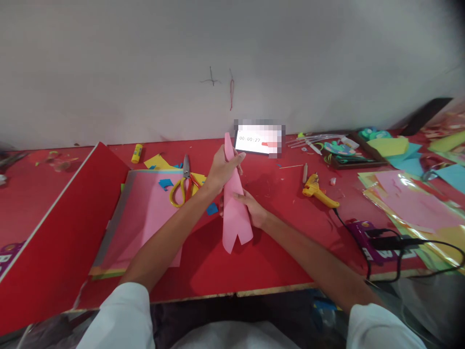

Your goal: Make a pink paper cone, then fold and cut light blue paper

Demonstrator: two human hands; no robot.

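Observation:
A pink sheet of paper point(234, 213), rolled into a narrow cone, stands up between my two hands above the red table. Its tip points away toward the wall, and its wider, notched end hangs nearest to me. My left hand point(222, 169) is wrapped round the upper part, thumb across the front. Lower down, my right hand point(253, 208) grips the right side of the cone; some of its fingers are hidden behind the paper. Left of the cone lie scissors point(186, 179) with yellow and red handles, beside a stack of pink sheets point(145, 218).
A red upright board point(65, 232) divides the table at left. A glue stick point(137, 153) and a phone showing a timer point(254, 139) stand toward the wall. At right are a yellow glue gun point(319, 191), a purple power strip point(374, 242) with cables, a tool tray point(363, 164) and coloured sheets point(410, 203).

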